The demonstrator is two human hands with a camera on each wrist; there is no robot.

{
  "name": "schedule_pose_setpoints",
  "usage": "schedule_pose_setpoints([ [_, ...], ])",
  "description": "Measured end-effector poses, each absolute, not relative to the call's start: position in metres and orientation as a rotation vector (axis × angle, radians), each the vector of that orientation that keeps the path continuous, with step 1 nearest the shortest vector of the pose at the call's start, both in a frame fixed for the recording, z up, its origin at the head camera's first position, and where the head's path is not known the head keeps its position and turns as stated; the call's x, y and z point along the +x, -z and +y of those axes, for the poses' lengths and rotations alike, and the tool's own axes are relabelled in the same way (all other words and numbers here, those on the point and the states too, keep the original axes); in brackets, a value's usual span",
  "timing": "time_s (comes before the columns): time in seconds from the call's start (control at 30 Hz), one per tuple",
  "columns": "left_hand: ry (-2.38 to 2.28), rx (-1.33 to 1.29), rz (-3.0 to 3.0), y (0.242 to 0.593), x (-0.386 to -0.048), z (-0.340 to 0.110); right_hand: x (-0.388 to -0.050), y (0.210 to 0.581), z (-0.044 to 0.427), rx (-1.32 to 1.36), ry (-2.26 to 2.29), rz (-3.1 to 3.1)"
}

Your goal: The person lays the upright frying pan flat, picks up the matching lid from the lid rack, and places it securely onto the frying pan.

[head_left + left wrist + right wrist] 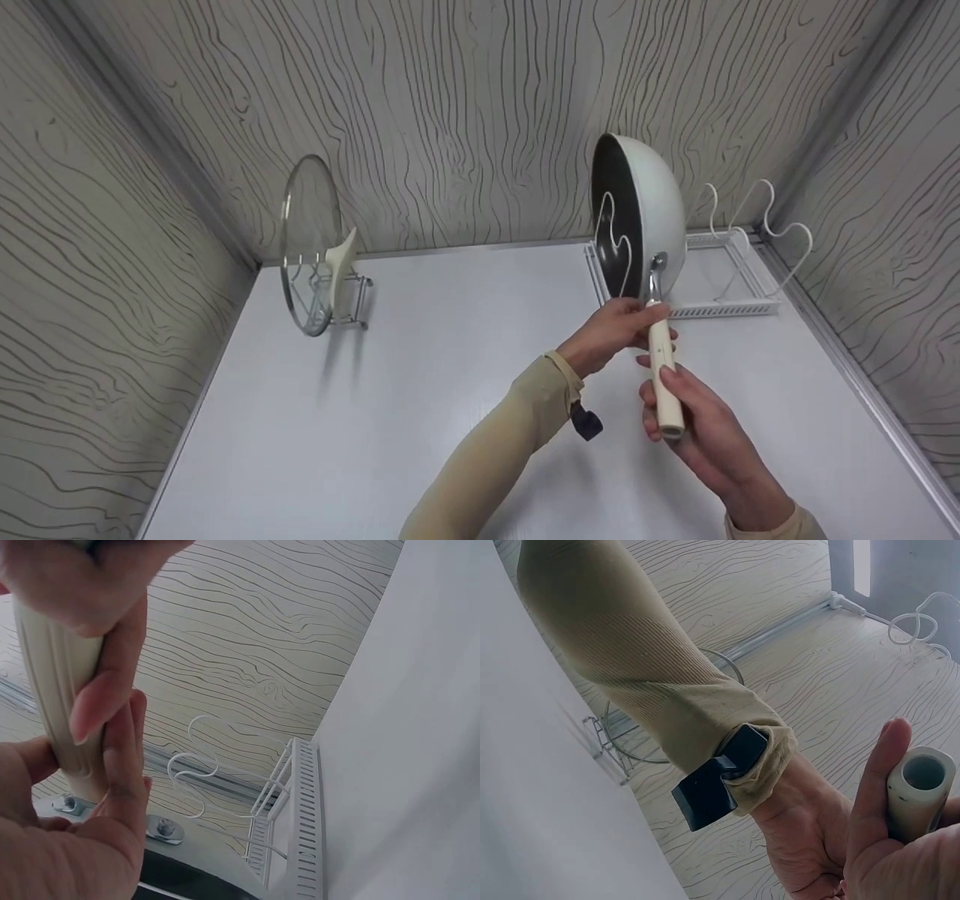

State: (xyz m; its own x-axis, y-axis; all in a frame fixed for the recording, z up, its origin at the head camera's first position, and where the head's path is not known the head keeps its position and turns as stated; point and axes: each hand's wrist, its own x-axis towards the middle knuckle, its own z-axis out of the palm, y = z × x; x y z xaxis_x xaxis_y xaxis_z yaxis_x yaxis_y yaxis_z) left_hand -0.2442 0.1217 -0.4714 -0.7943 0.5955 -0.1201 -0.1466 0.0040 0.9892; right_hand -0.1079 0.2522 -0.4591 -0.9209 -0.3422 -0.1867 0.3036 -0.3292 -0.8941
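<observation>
A white pan (664, 199) with a dark inside stands on its edge in the left part of a white wire rack (724, 309). Its cream handle (664, 375) points toward the person. The left hand (615, 330) grips the handle near the metal joint. Lower down, the right hand (705, 420) holds the handle near its end, thumb on top. In the left wrist view, fingers of both hands are around the handle (64, 682). The right wrist view shows the hollow handle end (922, 776) in the right hand (900, 855).
At the left, a glass lid (311, 247) with a cream knob stands upright in a small metal rack (360, 300). The white table (375, 450) meets wood-patterned panels (450, 112) behind and at both sides. A white cable (915, 626) shows in the right wrist view.
</observation>
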Motion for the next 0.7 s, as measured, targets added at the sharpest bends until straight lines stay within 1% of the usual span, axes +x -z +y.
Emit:
schedule_pose_setpoints([
  [0.7, -1.882, 0.525, 1.72, 0.4696, -0.2446, 0.12, -0.109, 0.457, 0.2582, -0.143, 2.298, 1.465],
])
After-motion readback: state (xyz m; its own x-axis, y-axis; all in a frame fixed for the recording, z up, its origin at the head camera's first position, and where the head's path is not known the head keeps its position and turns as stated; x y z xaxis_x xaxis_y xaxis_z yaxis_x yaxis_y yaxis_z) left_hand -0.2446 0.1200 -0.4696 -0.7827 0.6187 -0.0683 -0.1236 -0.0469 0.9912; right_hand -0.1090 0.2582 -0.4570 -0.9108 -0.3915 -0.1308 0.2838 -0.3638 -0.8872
